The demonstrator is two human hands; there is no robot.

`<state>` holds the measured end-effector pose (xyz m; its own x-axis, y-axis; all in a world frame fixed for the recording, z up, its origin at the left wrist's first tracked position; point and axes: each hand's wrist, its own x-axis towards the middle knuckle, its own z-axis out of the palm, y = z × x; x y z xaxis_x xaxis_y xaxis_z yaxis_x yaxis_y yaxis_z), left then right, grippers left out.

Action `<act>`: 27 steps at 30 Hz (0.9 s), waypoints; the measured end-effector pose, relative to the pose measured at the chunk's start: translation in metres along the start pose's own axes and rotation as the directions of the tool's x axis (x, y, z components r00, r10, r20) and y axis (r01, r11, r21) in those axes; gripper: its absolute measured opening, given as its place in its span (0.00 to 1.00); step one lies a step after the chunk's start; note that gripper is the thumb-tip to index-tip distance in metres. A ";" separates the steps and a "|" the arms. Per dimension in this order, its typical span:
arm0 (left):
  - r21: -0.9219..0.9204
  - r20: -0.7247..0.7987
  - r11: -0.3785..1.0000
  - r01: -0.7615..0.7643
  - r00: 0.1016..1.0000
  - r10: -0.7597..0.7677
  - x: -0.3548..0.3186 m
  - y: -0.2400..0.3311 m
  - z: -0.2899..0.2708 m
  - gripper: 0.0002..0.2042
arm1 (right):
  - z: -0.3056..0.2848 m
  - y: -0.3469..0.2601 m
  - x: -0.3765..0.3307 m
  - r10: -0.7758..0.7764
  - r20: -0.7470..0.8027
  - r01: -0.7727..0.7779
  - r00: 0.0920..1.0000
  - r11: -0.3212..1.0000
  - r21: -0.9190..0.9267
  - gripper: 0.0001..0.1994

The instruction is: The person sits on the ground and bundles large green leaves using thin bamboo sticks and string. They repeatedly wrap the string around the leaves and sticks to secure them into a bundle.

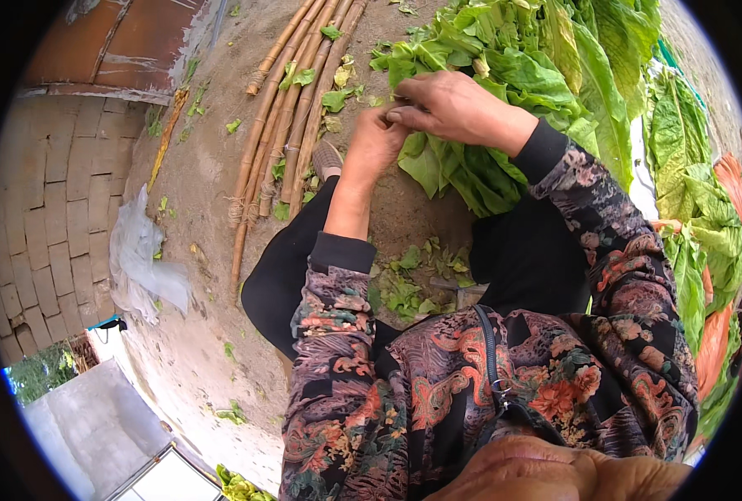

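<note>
In front of my body, above my knees, both hands meet with their fingertips together. My left hand (372,144) is closed, its fingers bent in toward the other hand. My right hand (453,105) pinches at the same spot, palm down, thumb against the left fingers. Whatever lies between the fingers is hidden or too small to make out. Close behind and beneath the right hand rises a heap of large, broad green leaves (546,83), some yellowing. Left of the hands, several long brown poles (291,108) lie side by side on the ground, with string wound near their ends.
Leaf scraps (408,284) litter the dirt ground between my legs. More leaves (680,167) lie at the far right beside orange-red cloth (713,351). White plastic sheeting (141,250) lies at left near a brick surface (53,209). A rusty metal panel (137,42) stands at upper left.
</note>
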<state>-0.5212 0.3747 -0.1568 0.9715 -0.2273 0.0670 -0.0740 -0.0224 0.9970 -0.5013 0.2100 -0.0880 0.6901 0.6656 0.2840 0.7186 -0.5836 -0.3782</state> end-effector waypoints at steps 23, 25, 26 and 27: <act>-0.038 0.225 0.987 0.155 0.964 -0.142 0.053 0.013 -0.008 0.09 | -0.013 0.027 0.021 0.351 -0.265 -0.313 0.898 0.934 0.174 0.16; -0.007 0.171 0.992 0.127 0.977 -0.124 0.054 0.014 -0.004 0.10 | -0.014 0.027 0.022 0.384 -0.227 -0.332 0.895 0.913 0.235 0.18; -0.032 0.139 0.992 0.124 0.983 -0.119 0.054 0.014 -0.003 0.10 | -0.015 0.025 0.022 0.395 -0.211 -0.340 0.894 0.905 0.256 0.18; -0.057 0.107 0.991 0.121 0.988 -0.115 0.054 0.013 -0.003 0.10 | -0.016 0.021 0.023 0.406 -0.195 -0.347 0.893 0.896 0.278 0.18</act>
<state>-0.4690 0.3652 -0.1398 0.9440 -0.3259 -0.0524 0.0575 0.0060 0.9983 -0.4687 0.2055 -0.0756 0.9248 0.2666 0.2715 0.3803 -0.6248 -0.6819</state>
